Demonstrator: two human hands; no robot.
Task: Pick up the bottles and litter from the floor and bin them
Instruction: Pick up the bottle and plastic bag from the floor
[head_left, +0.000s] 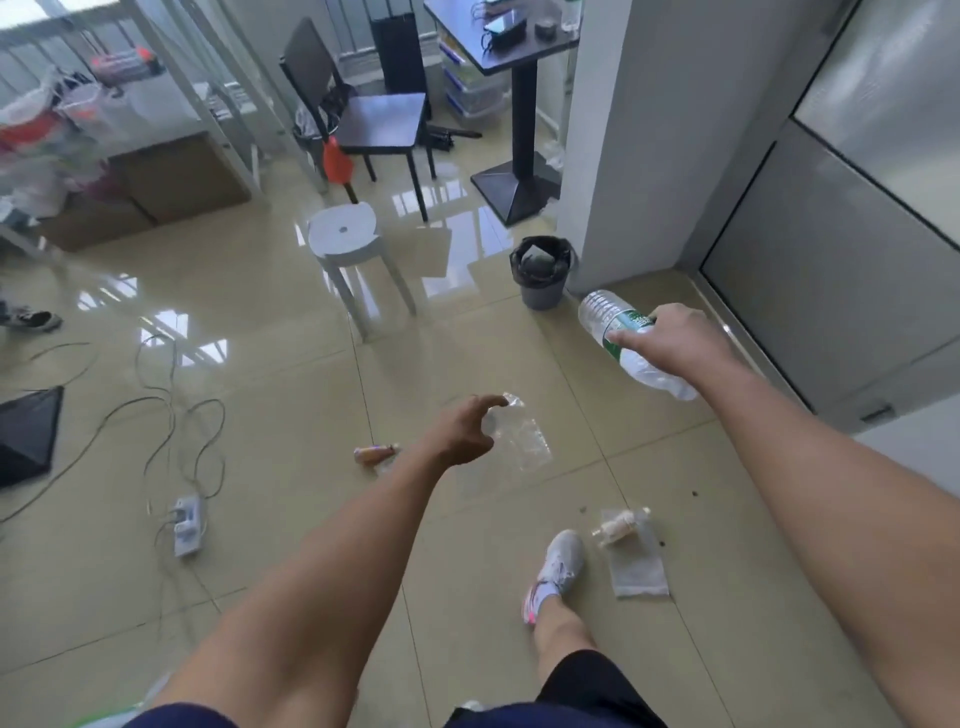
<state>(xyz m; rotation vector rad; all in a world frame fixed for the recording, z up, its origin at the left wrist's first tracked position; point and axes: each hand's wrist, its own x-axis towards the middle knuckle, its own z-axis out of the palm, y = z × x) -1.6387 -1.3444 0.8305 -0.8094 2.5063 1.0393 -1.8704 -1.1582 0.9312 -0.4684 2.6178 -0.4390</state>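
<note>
progress: early, I judge | right hand (670, 338) grips bottle (621, 332), bin (540, 291) just beyond it | left hand (462, 431) spread wide, empty, wrapper (522, 441) at its fingertips | left: small bottle (374, 453) beside left wrist, vial (621, 525) and bag (639, 571) below right arm

The right hand (675, 338) covered much of the water bottle (602, 312), most fingers out of sight beneath it. The bin (540, 296) held contents too dark to identify; shelf clutter (47, 140) was blurred, the table (457, 28) cropped at top.
</note>
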